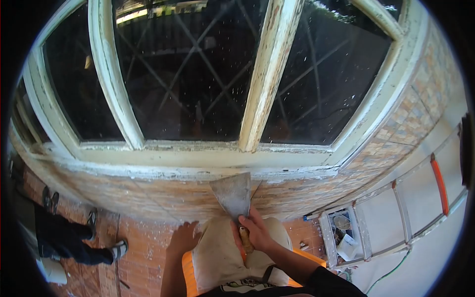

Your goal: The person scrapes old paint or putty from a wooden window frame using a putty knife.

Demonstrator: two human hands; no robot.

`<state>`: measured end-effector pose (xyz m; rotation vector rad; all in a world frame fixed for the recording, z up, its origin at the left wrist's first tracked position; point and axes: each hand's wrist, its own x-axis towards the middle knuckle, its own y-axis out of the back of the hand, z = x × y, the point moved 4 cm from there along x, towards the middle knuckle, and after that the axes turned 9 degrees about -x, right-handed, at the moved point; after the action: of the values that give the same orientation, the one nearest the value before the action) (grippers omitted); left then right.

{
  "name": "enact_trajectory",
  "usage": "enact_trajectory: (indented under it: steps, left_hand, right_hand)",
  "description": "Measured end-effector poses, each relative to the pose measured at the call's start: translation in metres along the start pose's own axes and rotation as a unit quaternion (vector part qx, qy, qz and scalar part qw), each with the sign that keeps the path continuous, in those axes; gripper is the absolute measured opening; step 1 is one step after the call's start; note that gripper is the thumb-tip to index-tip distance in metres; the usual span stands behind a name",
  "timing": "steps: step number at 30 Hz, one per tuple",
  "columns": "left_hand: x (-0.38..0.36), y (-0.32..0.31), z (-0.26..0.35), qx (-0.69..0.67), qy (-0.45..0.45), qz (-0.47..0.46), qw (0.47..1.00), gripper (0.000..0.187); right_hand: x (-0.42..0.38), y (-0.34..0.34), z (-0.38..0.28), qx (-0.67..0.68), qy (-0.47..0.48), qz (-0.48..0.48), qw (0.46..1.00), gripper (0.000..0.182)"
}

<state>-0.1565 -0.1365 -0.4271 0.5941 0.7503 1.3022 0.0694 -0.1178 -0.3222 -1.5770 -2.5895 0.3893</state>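
Note:
My right hand (256, 230) grips a wide scraper (234, 194) by its wooden handle, in front of my lap. Its broad, worn metal blade points up toward the window sill, and a thin blade-like edge shows just to its right. Low beside my thigh is my left hand (185, 237), with its fingers somewhat apart and nothing seen in them. Beyond the scraper stands a white-painted window frame (198, 159), its paint chipped and peeling. The middle upright bar (269, 74) shows much bare, yellowish wood.
Below the sill runs a stone-patterned tiled wall (168, 193). A ladder (403, 213) lies at the right, near a container (341, 232) with tubs. A green hose (391, 271) is close by. Another person's sandalled feet (118, 250) are at left on the tiled floor, beside a white bucket (53, 271).

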Motion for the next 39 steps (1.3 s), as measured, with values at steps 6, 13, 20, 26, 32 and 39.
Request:
enact_trajectory:
  steps: [6,13,20,26,32,39]
  left_hand:
    - [-0.003,-0.017,0.000,-0.047,0.020,-0.153,0.987,0.054]
    - [0.001,-0.023,0.015,-0.117,-0.008,-0.149,0.982,0.052]
    - [0.003,-0.014,0.028,-0.210,-0.063,-0.173,0.960,0.047]
    - [-0.005,-0.008,0.026,-0.191,-0.011,-0.046,0.981,0.040]
    - [-0.016,-0.008,0.010,-0.040,0.042,-0.137,0.989,0.045]
    - [-0.014,-0.014,0.008,-0.039,0.048,-0.124,0.990,0.048]
  right_hand:
    - [0.013,-0.004,-0.076,0.018,0.207,0.065,0.976,0.042]
    - [0.022,-0.028,-0.117,0.041,0.265,0.134,0.954,0.044]
    - [0.041,-0.042,-0.124,0.099,0.211,0.146,0.961,0.035]
    - [0.053,-0.055,-0.123,0.158,0.211,0.188,0.946,0.051]
    - [0.053,-0.062,-0.128,-0.013,0.258,0.194,0.946,0.046]
    - [0.063,-0.074,-0.164,0.105,0.311,0.071,0.942,0.040]
